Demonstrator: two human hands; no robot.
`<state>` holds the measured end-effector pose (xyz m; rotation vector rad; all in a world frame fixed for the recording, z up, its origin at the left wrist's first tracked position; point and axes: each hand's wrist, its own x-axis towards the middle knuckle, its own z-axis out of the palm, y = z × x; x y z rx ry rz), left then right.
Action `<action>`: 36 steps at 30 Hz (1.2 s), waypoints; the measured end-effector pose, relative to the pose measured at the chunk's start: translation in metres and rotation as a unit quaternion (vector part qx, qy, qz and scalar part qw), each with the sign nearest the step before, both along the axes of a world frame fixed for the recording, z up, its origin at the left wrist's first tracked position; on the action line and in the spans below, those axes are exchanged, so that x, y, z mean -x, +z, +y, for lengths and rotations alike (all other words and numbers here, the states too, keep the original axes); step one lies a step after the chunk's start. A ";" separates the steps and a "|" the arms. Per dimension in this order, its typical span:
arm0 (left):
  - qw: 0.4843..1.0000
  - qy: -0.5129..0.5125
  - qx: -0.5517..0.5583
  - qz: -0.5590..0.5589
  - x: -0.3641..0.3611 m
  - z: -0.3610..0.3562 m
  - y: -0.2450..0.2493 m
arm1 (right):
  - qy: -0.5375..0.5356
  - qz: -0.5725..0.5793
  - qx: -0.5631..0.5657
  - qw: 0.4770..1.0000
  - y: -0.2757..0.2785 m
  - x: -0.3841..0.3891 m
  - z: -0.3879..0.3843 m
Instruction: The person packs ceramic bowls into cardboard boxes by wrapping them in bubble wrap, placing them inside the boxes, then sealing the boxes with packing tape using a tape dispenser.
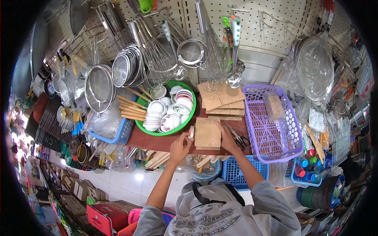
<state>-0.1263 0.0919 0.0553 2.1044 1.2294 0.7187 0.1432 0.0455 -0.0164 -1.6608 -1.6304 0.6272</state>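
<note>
Now, two hands work a brown card sheet point(207, 133) on a crowded shop shelf point(157, 142).
Left hand point(180, 147) pinches a small pale roll point(191, 131) at the sheet's left edge. Right hand point(227, 137) rests on its right edge, fingers together, likely steadying it.

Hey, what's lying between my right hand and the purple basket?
A pair of scissors lies on the brown shelf between your right hand and the purple basket, as the head view shows.

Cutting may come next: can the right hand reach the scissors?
Probably yes: the scissors lie uncovered right beside the right hand, which rests on the cardboard, with nothing between them.
</note>
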 end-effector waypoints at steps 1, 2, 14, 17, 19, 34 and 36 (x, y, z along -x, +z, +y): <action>0.999 -0.008 0.005 -0.037 0.002 0.000 0.003 | 0.005 -0.001 0.010 1.000 0.004 0.002 0.001; 0.997 -0.016 0.010 -0.074 0.003 0.000 0.006 | 0.010 -0.001 0.021 1.000 0.008 0.003 0.000; 0.976 -0.134 0.077 -0.154 0.022 -0.007 0.059 | 0.176 -0.012 -0.147 0.973 0.150 0.043 -0.014; 0.975 -0.145 0.118 -0.123 0.027 -0.004 0.063 | 0.225 0.054 -0.080 0.969 0.154 0.063 -0.013; 0.970 -0.138 0.131 -0.152 0.029 -0.002 0.067 | 0.235 0.085 0.003 0.968 0.148 0.071 -0.012; 0.968 -0.125 0.108 -0.190 0.037 0.043 0.043 | 0.175 0.275 0.013 0.945 0.114 0.104 0.009; 0.976 -0.143 0.079 -0.144 0.036 0.047 0.048 | 0.132 0.195 -0.017 0.972 0.115 0.109 0.019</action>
